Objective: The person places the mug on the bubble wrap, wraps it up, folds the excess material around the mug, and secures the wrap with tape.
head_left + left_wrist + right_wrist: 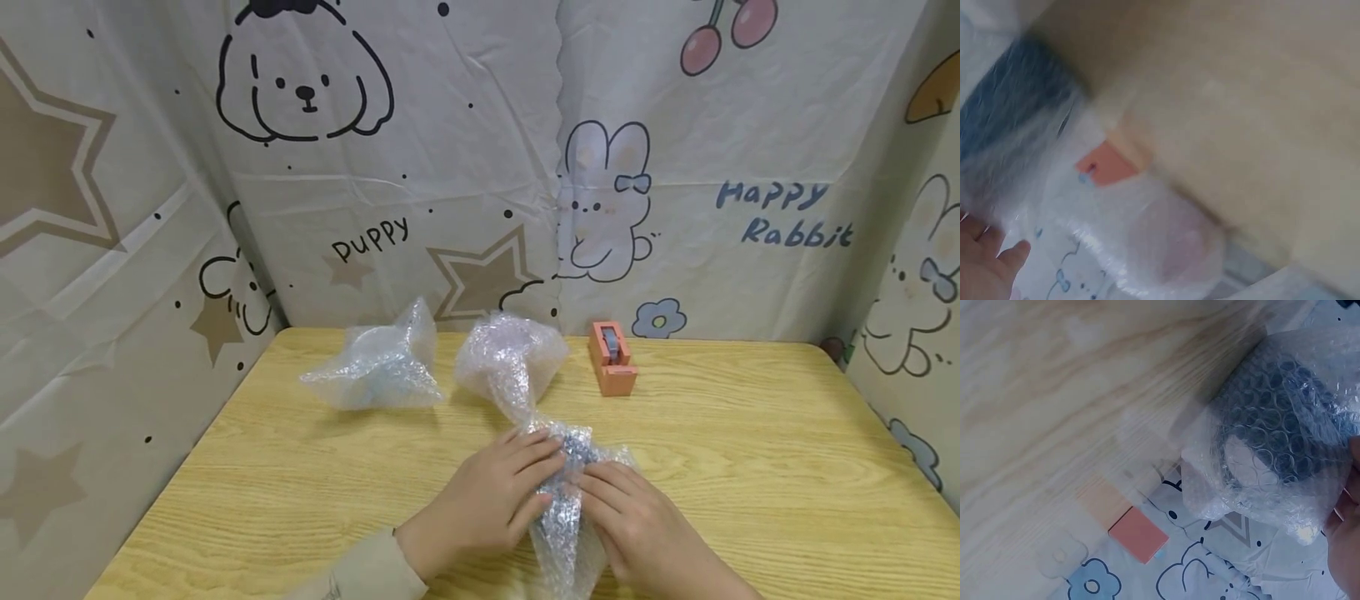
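At the table's near side lies a bubble-wrapped bundle [566,521], with something dark blue showing through the layers. My left hand [491,492] holds its left side, fingers over the top and thumb lower down. From the right, my right hand [637,517] grips the wrap with bent fingers. The right wrist view shows the bundle [1272,419] close up, a pale patch on the blue and my fingers at its edge. Touching the bundle's far end in the head view is the tail of a pinkish bubble-wrapped parcel [510,358]. What the blue thing is stays hidden by the wrap.
Another bubble-wrapped parcel [378,367], bluish inside, sits at the back left. An orange tape dispenser [615,367] stands at the back, right of the pinkish parcel. Printed cloth [465,150] hangs behind and beside the wooden table [750,433].
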